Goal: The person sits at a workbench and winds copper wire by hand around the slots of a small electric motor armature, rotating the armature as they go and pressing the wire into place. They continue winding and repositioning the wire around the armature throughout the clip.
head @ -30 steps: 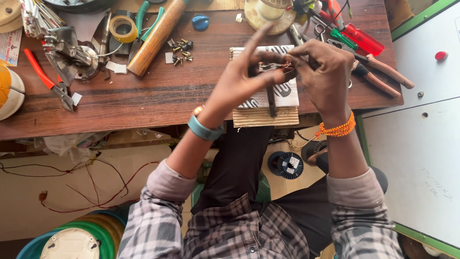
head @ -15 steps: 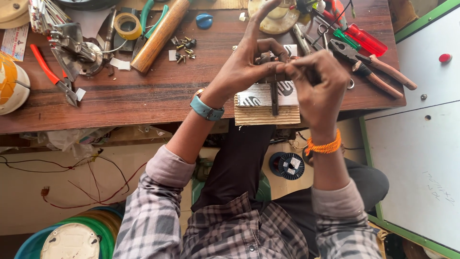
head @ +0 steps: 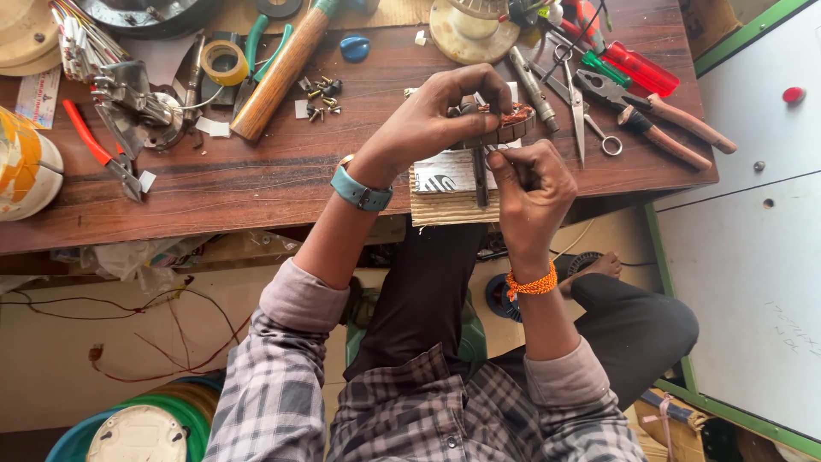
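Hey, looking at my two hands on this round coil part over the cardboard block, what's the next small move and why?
Probably steady the round coil part with the left hand and ease the dark tool a little further under the winding. The right hand pinches that tool right below the part, above the cardboard block, so contact seems made.

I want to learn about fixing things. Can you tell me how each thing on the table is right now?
Left hand: grip closed on the copper-wound ring.
Right hand: fingers pinched under the ring.
Copper-wound ring: held above the desk.
Scissors: lying shut.
Hammer: lying flat, untouched.
Tape roll: lying flat.
Red-handled pliers: lying on the desk.
Red screwdriver: lying on the desk.
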`<state>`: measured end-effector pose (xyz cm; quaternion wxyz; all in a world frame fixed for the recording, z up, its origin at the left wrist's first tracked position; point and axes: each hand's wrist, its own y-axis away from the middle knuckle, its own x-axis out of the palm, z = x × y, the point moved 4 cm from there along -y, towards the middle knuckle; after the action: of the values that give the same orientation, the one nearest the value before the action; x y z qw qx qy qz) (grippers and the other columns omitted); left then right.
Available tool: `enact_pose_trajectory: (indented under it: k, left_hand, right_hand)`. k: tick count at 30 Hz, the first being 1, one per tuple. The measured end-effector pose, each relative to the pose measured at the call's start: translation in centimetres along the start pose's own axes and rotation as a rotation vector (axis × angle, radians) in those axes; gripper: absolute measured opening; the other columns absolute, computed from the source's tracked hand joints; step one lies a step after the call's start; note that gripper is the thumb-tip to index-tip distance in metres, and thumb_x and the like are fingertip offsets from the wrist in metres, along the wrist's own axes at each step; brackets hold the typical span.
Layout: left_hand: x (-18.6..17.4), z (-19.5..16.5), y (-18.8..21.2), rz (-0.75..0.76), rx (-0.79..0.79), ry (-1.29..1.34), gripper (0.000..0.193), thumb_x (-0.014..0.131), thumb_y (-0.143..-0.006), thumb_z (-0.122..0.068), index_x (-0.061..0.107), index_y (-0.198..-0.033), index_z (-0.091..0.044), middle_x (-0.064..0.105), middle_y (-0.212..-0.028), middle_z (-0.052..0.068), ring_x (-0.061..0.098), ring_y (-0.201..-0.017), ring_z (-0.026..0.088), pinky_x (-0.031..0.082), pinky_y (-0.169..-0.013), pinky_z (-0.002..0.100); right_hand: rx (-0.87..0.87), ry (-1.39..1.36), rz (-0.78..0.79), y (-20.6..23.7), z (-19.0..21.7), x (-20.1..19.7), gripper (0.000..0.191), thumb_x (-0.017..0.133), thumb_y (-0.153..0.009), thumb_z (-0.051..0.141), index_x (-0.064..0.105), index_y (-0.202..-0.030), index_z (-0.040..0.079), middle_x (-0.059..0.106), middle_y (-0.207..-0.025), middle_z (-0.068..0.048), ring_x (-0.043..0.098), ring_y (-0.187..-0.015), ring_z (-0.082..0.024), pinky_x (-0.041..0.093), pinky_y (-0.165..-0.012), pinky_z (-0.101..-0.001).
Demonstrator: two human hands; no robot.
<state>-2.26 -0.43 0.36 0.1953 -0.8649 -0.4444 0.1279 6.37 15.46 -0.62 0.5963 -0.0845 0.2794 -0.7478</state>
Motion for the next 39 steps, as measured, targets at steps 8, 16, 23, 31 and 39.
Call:
enact_pose_trajectory:
  k: [8, 16, 23, 31, 39]
  left_hand:
    - [0.3, -0.9, 1.1, -0.074, -0.046, -0.012, 0.017, 0.069, -0.100, -0.016, 0.064, -0.112, -0.006, 0.066, -0.109, -0.001, 0.063, -0.105, 0.009, 0.057, -0.095, 0.028]
    - [3.9, -2.9, 1.5, -0.290, 0.019, -0.916, 0.055, 0.087, -0.075, -0.030, 0.067, -0.124, -0.017, 0.065, -0.111, 0.002, 0.054, -0.099, 0.025, 0.050, -0.085, 0.039]
    - [4.6, -2.1, 2.4, -0.388, 0.123, -0.938, 0.046, 0.087, -0.080, -0.018, 0.070, -0.123, -0.020, 0.065, -0.118, -0.004, 0.055, -0.102, 0.023, 0.051, -0.090, 0.036]
    - [4.2, -2.2, 3.1, -0.396, 0.144, -0.888, 0.044, 0.087, -0.081, -0.015, 0.071, -0.122, -0.019, 0.066, -0.118, -0.003, 0.056, -0.104, 0.023, 0.051, -0.091, 0.037]
    - [3.6, -1.8, 3.4, -0.423, 0.114, -0.848, 0.042, 0.088, -0.081, -0.019, 0.071, -0.120, -0.020, 0.064, -0.116, -0.005, 0.054, -0.102, 0.022, 0.051, -0.092, 0.037]
  right_hand:
    - [0.044, -0.018, -0.016, 0.8, -1.6, 0.1, 0.016, 0.080, -0.096, 0.005, 0.067, -0.089, 0.000, 0.053, -0.080, 0.004, 0.042, -0.069, -0.004, 0.033, -0.061, -0.0240]
    - [0.129, -0.008, -0.042, 2.9, -3.3, -1.5, 0.011, 0.078, -0.095, 0.003, 0.068, -0.090, 0.001, 0.052, -0.074, 0.005, 0.040, -0.066, -0.002, 0.031, -0.058, -0.0219]
    - [0.001, 0.114, -0.098, 1.1, -4.1, -4.4, 0.011, 0.080, -0.098, 0.009, 0.071, -0.092, 0.005, 0.057, -0.085, 0.006, 0.041, -0.067, -0.002, 0.030, -0.058, -0.0230]
    - [-0.207, 0.214, -0.028, -3.3, -1.7, -4.2, 0.011, 0.085, -0.098, 0.006, 0.074, -0.100, 0.003, 0.059, -0.091, 0.002, 0.047, -0.073, -0.005, 0.037, -0.062, -0.0253]
    - [-0.291, 0.314, 0.122, -5.3, 1.4, -2.2, 0.014, 0.086, -0.097, 0.002, 0.073, -0.099, 0.001, 0.059, -0.090, -0.003, 0.055, -0.074, -0.009, 0.043, -0.064, -0.0264]
